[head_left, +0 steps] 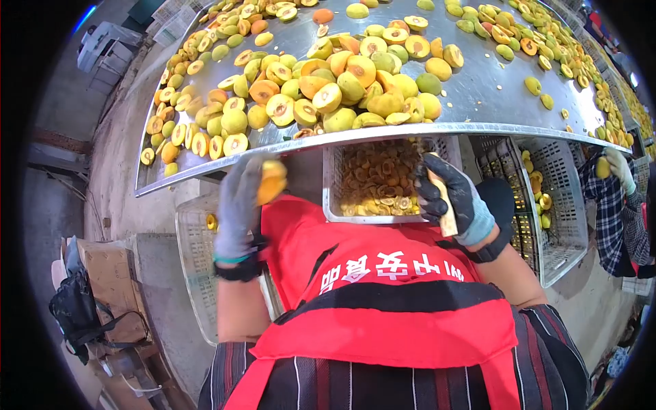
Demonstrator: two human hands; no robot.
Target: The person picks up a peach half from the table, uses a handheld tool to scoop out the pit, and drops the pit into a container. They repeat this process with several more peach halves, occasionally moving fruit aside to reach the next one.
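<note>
My left hand [240, 198], in a grey glove and blurred by motion, is closed on a yellow-orange fruit piece [271, 182] just below the table's front edge. On the right, my right hand [454, 198] wears a black and light blue glove and is wrapped round a pale wooden handle [445, 208]; whatever tool end it has is not clear. Between the two hands, under the table edge, a white crate [331, 184] holds brown and yellow fruit scraps [383, 174]. Halved and whole fruits [342, 85] are heaped on the metal table [478, 89] above.
A pale crate [195, 273] stands at my lower left. To the right are a dark crate [509, 181] and a grey crate [564, 232] with fruit. A co-worker's gloved hand [620, 171] is at the far right. Cardboard boxes [113, 280] and a black bag [75, 307] sit at left.
</note>
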